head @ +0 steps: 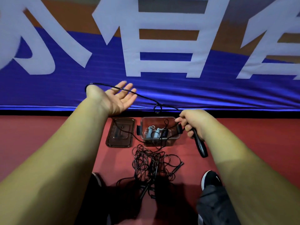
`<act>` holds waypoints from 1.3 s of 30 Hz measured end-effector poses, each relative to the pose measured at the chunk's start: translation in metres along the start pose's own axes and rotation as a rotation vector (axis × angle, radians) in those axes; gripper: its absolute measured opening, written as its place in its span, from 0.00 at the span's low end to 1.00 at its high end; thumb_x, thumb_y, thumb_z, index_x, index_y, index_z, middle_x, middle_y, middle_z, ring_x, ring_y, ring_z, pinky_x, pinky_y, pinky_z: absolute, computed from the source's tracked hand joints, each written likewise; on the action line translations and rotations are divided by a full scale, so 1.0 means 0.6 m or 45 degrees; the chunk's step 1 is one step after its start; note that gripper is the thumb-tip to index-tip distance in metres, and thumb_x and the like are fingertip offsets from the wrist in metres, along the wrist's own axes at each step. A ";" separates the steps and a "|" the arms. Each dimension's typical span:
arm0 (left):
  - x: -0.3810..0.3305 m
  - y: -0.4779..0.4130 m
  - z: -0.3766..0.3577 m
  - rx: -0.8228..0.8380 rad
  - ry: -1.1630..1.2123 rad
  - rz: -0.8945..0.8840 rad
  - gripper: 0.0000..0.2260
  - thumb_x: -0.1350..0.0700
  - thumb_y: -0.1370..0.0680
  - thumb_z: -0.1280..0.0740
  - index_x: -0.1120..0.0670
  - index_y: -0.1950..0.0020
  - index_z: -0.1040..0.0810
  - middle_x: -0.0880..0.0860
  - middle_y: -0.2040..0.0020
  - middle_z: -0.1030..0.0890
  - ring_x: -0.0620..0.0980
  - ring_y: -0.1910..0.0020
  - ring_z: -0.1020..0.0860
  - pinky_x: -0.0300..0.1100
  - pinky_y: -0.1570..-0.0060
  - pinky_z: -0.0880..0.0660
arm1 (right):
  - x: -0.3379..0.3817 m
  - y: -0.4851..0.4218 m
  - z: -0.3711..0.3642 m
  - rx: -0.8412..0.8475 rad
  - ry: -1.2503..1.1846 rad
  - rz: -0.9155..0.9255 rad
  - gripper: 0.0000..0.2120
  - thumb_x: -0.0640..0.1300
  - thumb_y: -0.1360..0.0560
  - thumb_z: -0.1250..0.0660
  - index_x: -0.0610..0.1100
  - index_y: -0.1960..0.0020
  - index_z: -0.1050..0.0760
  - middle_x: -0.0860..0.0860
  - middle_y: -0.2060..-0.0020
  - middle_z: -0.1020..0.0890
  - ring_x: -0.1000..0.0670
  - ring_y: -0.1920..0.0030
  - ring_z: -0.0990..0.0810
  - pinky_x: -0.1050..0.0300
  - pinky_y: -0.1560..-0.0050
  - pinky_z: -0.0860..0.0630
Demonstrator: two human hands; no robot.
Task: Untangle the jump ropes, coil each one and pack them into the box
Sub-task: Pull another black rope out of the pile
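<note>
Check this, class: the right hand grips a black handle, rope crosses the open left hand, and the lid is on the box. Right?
No: the head view shows the lid off, lying on the floor left of the open box. The right hand does grip the black handle, and rope crosses the open left hand.

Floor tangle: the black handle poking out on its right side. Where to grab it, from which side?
Grip the handle across its mid-shaft, coming from above and the right. It lies flat on the red floor at the right edge of the tangle. There is bare floor on its right, while cord loops crowd its left, where reaching in would likely snag them.
</note>
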State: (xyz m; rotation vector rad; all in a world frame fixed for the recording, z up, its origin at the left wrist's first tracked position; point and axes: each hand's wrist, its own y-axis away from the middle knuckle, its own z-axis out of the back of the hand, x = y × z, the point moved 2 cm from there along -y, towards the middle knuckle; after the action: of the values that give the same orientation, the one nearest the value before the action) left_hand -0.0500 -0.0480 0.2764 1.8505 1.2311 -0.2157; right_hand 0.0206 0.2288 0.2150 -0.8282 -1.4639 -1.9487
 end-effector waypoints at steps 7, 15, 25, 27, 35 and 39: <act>0.044 -0.010 -0.014 -0.086 -0.587 0.128 0.22 0.56 0.16 0.49 0.63 0.23 0.36 0.65 0.36 0.21 0.70 0.41 0.21 0.67 0.40 0.25 | 0.033 0.033 -0.013 0.363 -0.406 0.112 0.13 0.51 0.15 0.37 0.44 0.43 0.19 0.57 0.73 0.36 0.57 0.78 0.44 0.63 0.78 0.48; 0.074 -0.007 -0.056 0.088 -1.407 -0.167 0.11 0.61 0.16 0.38 0.52 0.37 0.21 0.50 0.58 0.24 0.50 0.61 0.21 0.46 0.54 0.20 | 0.038 0.039 -0.012 0.331 -0.566 0.222 0.14 0.56 0.14 0.36 0.48 0.39 0.17 0.56 0.71 0.39 0.57 0.77 0.45 0.63 0.76 0.47; 0.121 -0.014 -0.066 0.248 -1.916 -0.458 0.05 0.64 0.23 0.34 0.56 0.50 0.24 0.61 0.54 0.23 0.56 0.58 0.26 0.47 0.54 0.27 | 0.039 0.050 -0.006 0.453 -0.495 0.235 0.16 0.58 0.17 0.33 0.51 0.36 0.16 0.56 0.70 0.37 0.58 0.77 0.45 0.62 0.75 0.48; 0.149 0.000 -0.070 0.607 -1.577 -0.120 0.10 0.68 0.26 0.34 0.59 0.47 0.20 0.66 0.47 0.17 0.59 0.51 0.20 0.52 0.46 0.24 | 0.037 0.051 -0.010 0.467 -0.469 0.241 0.17 0.57 0.17 0.33 0.49 0.36 0.16 0.56 0.70 0.34 0.58 0.77 0.45 0.62 0.76 0.48; 0.189 0.003 -0.057 0.887 -1.743 0.125 0.10 0.64 0.14 0.40 0.64 0.37 0.21 0.59 0.47 0.16 0.48 0.55 0.17 0.36 0.62 0.23 | 0.044 0.049 0.006 0.202 -0.493 0.372 0.19 0.61 0.17 0.33 0.49 0.36 0.17 0.51 0.53 0.11 0.56 0.77 0.40 0.62 0.77 0.40; 0.149 0.009 -0.082 0.780 -1.305 0.015 0.08 0.58 0.13 0.38 0.56 0.40 0.20 0.53 0.52 0.15 0.50 0.51 0.14 0.45 0.53 0.15 | 0.042 0.049 0.017 0.111 -0.503 0.333 0.33 0.73 0.20 0.41 0.46 0.38 0.17 0.49 0.47 0.11 0.56 0.76 0.41 0.61 0.77 0.40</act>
State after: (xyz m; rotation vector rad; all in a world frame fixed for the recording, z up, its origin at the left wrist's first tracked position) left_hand -0.0168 0.0468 0.2586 1.7892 0.4296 -1.4541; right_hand 0.0277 0.2295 0.2542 -1.3478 -1.5511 -1.5762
